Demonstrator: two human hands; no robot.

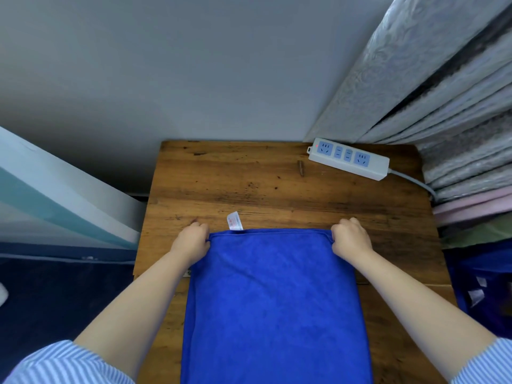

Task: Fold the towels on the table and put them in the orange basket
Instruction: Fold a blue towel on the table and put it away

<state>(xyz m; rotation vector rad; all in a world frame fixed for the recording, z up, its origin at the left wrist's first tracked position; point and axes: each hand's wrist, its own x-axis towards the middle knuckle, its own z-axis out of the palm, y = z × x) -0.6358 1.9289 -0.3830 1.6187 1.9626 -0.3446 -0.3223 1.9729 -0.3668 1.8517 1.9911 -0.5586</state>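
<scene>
Lying flat on the wooden table (277, 189), running from the near edge toward the middle: a blue towel (274, 306), doubled over, far edge straight across. Sticking out from that far edge, left of centre: a small white care label (235, 220), resting on the bare wood.

Gripping the far left corner of the towel: the left hand (192, 239), fingers curled tight, cloth bunching slightly under the thumb, knuckles toward the wall. Gripping the far right corner in the same way: the right hand (350, 238), fingers closed round the hem, a small pucker of fabric pulling toward the fist. Both fists sitting low, at or just above the table surface; contact with the wood not possible to tell. Both forearms reaching in bare, striped sleeves (69, 364) showing at the bottom corners.

Lying at the far right corner of the table, well apart from the towel: a white power strip (349, 157) with blue sockets, cable trailing off right toward the patterned curtain (415, 79). Showing at the right edge, below table level: a dark blue mass with white tags, too dim to identify.
</scene>
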